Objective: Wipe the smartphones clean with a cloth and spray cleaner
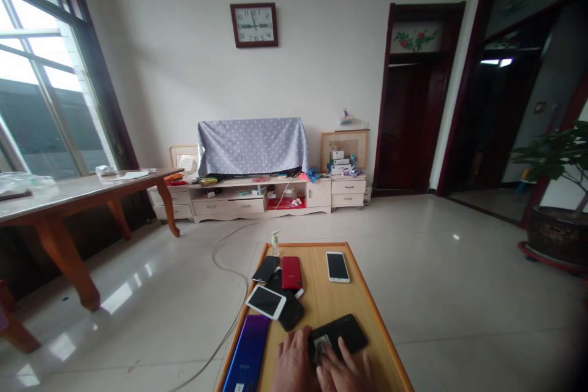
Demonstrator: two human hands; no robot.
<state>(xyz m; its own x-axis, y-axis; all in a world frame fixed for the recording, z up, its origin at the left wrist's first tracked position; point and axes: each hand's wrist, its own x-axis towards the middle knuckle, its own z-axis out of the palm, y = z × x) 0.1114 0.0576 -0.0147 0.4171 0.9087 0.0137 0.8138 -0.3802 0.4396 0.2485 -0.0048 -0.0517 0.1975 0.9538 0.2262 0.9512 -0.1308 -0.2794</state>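
A black smartphone [350,332] lies back side up near the front of the small wooden table. My left hand [294,362] is closed at its left end, fingers bent together against the edge. On the phone's back is a small grey-and-white patch [322,343], perhaps a card or sticker; I cannot tell which. My right hand [342,372] rests over the phone with its fingers apart, fingertips touching the patch and the back. Left of my hands lies a blue-purple phone [248,352]. Beyond it are a white phone [266,302], a red phone [291,272] and several dark ones.
Another white phone [337,266] lies at the table's far right, and a pump bottle [275,244] stands at its far left. A cable [234,269] runs along the floor. A larger table [138,182] stands left, a potted plant [558,226] right, and a low cabinet [229,205] ahead.
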